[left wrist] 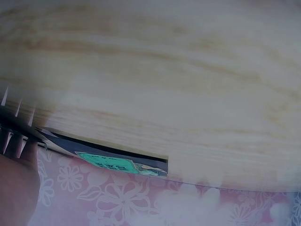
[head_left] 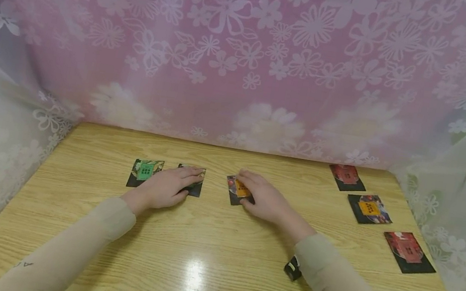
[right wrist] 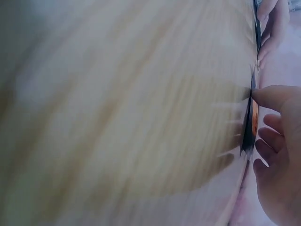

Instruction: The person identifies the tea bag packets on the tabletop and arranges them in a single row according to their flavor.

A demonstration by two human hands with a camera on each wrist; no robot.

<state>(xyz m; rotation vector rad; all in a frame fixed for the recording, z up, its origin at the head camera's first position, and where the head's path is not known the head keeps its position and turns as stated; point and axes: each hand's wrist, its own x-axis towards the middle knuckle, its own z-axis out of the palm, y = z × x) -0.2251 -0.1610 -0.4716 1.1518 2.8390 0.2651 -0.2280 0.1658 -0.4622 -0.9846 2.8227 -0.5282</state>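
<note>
My left hand (head_left: 168, 188) lies with fingers extended over a flat dark packet (head_left: 194, 191), most of which it covers. Just left of that hand is another packet with a green label (head_left: 145, 171), also visible in the left wrist view (left wrist: 108, 162). My right hand (head_left: 267, 201) touches a packet with an orange label (head_left: 242, 189) lying on the table. Its thumb is at the packet's near edge and its other fingers reach over the far part. In the right wrist view the thumb tip meets the packet (right wrist: 250, 122), and the other fingers are slightly bent.
Along the right side of the wooden table (head_left: 219, 235) lie a red-labelled packet (head_left: 348, 177), an orange-labelled packet (head_left: 369, 208) and another red one (head_left: 409, 252). A small black object (head_left: 293, 269) is by the right cuff. Floral curtains (head_left: 238, 55) enclose the table.
</note>
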